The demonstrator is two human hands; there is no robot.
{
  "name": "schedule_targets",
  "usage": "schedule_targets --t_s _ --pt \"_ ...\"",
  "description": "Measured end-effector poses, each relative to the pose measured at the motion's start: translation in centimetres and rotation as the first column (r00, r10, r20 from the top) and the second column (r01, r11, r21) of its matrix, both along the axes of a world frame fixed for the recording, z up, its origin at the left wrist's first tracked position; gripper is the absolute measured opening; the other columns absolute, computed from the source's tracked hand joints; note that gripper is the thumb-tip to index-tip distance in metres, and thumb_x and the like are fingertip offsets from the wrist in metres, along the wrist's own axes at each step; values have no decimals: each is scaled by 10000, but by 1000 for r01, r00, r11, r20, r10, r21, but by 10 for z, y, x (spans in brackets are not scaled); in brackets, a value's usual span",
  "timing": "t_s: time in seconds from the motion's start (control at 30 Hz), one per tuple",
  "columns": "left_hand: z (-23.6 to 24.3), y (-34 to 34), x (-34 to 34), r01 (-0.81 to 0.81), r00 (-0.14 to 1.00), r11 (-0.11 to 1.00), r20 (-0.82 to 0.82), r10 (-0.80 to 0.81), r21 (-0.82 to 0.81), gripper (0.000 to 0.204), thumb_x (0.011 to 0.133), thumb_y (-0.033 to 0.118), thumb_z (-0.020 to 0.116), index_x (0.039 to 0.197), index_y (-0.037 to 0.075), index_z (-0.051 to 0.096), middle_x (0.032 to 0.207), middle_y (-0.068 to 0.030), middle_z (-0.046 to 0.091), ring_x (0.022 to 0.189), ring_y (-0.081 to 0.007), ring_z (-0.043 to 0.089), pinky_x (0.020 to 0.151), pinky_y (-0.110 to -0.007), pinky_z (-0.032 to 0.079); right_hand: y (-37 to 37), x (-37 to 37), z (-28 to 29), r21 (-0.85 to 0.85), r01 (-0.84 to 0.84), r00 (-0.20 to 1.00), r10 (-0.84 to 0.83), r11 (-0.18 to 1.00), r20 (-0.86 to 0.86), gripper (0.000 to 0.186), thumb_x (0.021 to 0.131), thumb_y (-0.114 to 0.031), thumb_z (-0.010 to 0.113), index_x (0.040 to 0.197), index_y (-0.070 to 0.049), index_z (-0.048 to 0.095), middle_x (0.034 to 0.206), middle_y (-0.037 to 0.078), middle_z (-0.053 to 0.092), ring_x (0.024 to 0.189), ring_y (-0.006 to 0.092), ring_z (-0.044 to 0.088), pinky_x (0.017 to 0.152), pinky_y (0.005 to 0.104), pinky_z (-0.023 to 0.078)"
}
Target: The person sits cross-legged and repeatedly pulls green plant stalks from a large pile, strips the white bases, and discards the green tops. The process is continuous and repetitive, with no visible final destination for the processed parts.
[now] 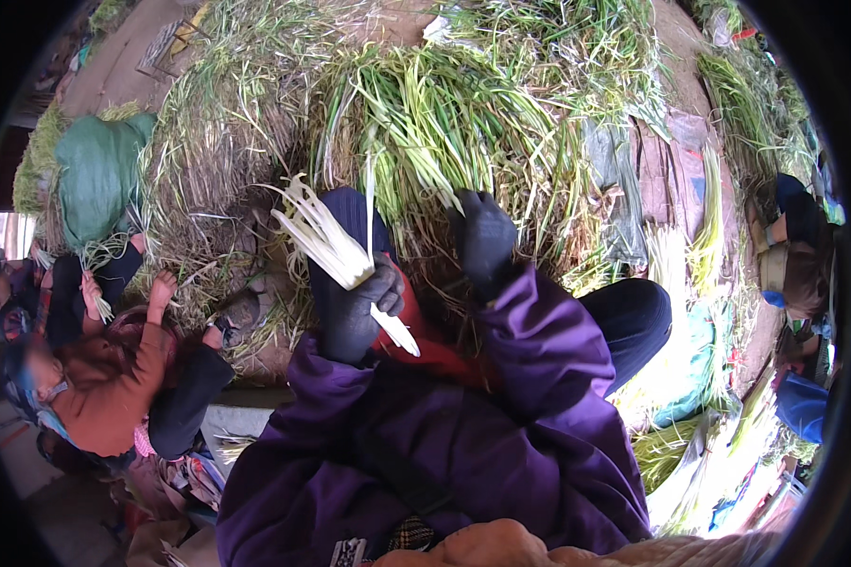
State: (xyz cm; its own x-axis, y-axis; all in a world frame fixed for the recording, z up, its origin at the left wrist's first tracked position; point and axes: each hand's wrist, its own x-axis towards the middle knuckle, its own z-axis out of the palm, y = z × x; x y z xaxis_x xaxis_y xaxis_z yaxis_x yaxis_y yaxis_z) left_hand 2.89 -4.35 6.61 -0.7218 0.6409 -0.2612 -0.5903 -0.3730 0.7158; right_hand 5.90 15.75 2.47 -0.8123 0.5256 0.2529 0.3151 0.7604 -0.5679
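A bundle of pale, cream-white stalks [326,241] is held upright at a slant in my left hand [359,302], which wears a dark glove and has its fingers wrapped round it. One long pale stalk rises above that hand toward the big heap of green and yellow leafy stalks [416,113]. My right hand [479,231], also in a dark glove, is at the heap's lower edge, closed on leaf stalks there; its fingertips are partly hidden. My purple sleeves come in from below.
At left, a person in an orange top [113,392] sits beside a green sack [99,175] and dry stalks [208,161]. Pale stalk bundles [667,321] lie on my right over sheets and sacking [671,165]. Other people [794,246] sit at the far right.
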Motion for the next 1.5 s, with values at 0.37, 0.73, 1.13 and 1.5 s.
schedule_targets --t_s 0.37,0.73,1.13,1.5 --pt "-10 -2 -11 -121 991 989 -39 124 81 161 865 99 637 975 50 530 776 -76 533 534 -82 434 505 -248 399 14 -16 -35 27 -195 980 196 980 -25 86 835 -169 588 913 -138 603 906 89 627 767 304 640 649 423 518" --pt "2 14 -41 -122 986 992 -114 125 30 164 919 135 571 1063 73 524 787 -31 484 574 -65 395 520 -225 347 11 -12 -38 205 -411 901 362 888 239 88 837 -140 558 920 -115 567 837 103 598 748 310 615 614 426 499" --pt "-23 47 -62 35 984 890 -140 -111 -454 149 824 83 637 946 5 598 671 5 536 507 -77 469 468 -242 383 -18 14 -4 413 -520 854 471 748 223 180 720 -182 584 891 -129 603 884 50 529 805 220 577 582 366 506" --pt "-30 49 -68 -164 968 882 -242 59 -442 101 762 2 686 807 6 595 580 -13 538 422 -95 472 404 -247 373 -45 73 -32 270 -481 876 446 834 182 182 735 -203 599 893 -113 597 794 58 534 696 237 574 509 385 474"
